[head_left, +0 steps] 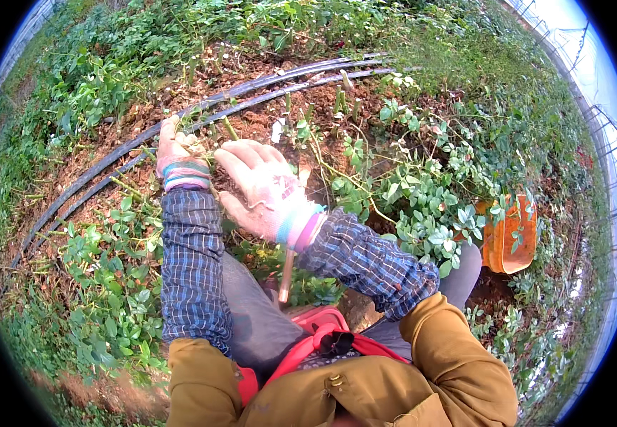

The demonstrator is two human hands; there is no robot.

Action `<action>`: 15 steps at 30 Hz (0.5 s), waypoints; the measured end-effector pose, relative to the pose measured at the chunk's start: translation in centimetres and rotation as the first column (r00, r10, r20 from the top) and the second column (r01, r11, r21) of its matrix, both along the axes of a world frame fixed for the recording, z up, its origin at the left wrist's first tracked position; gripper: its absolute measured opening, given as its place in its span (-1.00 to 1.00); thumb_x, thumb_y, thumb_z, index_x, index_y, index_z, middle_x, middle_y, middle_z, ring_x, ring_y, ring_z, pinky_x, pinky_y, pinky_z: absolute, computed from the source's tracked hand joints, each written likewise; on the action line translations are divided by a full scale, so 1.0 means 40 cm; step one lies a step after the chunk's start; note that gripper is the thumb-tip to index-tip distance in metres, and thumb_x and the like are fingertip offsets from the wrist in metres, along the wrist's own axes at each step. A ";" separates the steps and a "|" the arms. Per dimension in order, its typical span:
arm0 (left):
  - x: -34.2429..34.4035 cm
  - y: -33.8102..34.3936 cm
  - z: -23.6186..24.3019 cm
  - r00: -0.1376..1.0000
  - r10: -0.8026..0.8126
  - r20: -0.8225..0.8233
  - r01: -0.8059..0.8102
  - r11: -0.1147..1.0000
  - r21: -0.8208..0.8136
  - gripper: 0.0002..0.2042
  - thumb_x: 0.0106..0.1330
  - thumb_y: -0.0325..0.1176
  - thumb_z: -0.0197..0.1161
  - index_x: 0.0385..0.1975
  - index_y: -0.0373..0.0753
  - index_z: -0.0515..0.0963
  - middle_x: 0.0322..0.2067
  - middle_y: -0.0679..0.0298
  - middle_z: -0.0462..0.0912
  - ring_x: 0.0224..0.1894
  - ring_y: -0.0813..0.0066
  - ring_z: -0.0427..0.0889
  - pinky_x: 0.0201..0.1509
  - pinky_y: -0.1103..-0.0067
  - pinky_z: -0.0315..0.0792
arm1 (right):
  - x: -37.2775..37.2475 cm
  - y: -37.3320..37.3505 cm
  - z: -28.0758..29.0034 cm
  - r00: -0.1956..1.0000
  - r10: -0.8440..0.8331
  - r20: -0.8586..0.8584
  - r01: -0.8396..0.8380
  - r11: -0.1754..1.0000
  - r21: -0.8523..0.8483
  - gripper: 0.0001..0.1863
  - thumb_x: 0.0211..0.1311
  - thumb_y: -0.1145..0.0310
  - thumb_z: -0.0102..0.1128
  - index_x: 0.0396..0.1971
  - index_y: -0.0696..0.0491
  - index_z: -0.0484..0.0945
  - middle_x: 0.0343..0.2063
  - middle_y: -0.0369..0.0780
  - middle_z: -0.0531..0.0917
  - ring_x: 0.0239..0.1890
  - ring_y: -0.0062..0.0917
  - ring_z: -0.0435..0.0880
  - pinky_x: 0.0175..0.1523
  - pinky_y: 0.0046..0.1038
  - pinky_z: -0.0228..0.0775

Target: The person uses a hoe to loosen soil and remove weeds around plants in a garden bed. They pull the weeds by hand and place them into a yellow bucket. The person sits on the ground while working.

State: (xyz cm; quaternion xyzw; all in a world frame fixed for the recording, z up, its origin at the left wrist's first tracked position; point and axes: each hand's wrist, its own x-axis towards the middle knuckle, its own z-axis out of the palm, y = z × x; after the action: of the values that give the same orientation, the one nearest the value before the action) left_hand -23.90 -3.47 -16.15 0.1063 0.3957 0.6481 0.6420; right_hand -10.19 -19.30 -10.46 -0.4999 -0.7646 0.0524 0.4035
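My left hand [173, 151], in a pale work glove with a striped cuff, is closed around a small tuft of thin weed stems [200, 148] just above the soil. Close beside it on the right, my right hand [262, 188] is gloved the same way, its fingers stretched out and nothing gripped in them. A long wooden handle [287, 279] runs beneath my right wrist, its lower end between my knees; its far end is hard to make out. Short cut stems [230, 128] stand up from the ground just beyond my hands.
Two dark hoses [120, 151] curve along the brown soil [251, 110] past my hands. Leafy, rose-like bushes [422, 199] spread to the right, and more foliage [113, 267] grows at left. An orange plastic container [513, 238] lies beside my right knee.
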 end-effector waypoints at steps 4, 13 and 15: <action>0.052 -0.044 0.031 0.994 -0.036 -0.106 0.041 0.998 0.046 -0.66 0.34 -0.12 0.09 -0.01 -0.16 0.45 -0.68 0.53 0.10 -0.68 0.71 0.13 -0.64 0.64 0.08 | 0.133 -0.254 -0.295 0.779 -0.467 -0.417 0.253 0.844 -0.473 -0.55 0.03 0.34 0.25 -0.04 0.15 0.48 -0.13 -0.06 0.57 -0.05 -0.24 0.56 0.08 -0.30 0.38; 0.105 -0.017 -0.006 0.916 -0.116 -0.384 0.135 0.991 0.023 -0.53 0.28 0.03 0.05 0.14 -0.02 0.38 0.16 0.22 0.28 -0.34 0.50 0.36 -0.44 0.49 0.29 | 0.012 -0.253 -0.279 -0.271 -0.803 -0.531 -0.675 0.551 -0.490 -0.73 0.13 0.23 0.26 -0.24 0.00 0.45 -0.45 -0.34 0.54 -0.64 -0.68 0.41 -0.57 -0.59 0.31; 0.166 -0.076 0.059 0.962 0.035 -0.270 -0.044 0.999 -0.025 -0.87 0.16 -0.17 0.29 -0.37 -0.01 0.57 -0.70 0.60 0.20 -0.68 0.75 0.19 -0.65 0.67 0.07 | 0.038 -0.256 -0.272 -0.499 -0.723 -0.478 -0.636 0.680 -0.365 -0.75 0.15 0.26 0.25 -0.24 0.00 0.45 -0.58 -0.40 0.45 -0.74 -0.77 0.24 -0.65 -0.61 0.13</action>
State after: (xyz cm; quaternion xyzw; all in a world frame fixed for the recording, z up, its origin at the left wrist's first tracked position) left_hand -17.24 -6.50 -13.78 0.1755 0.4913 0.6340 0.5708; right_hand -8.69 -29.56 -21.34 -0.3223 0.1676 0.7200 0.5913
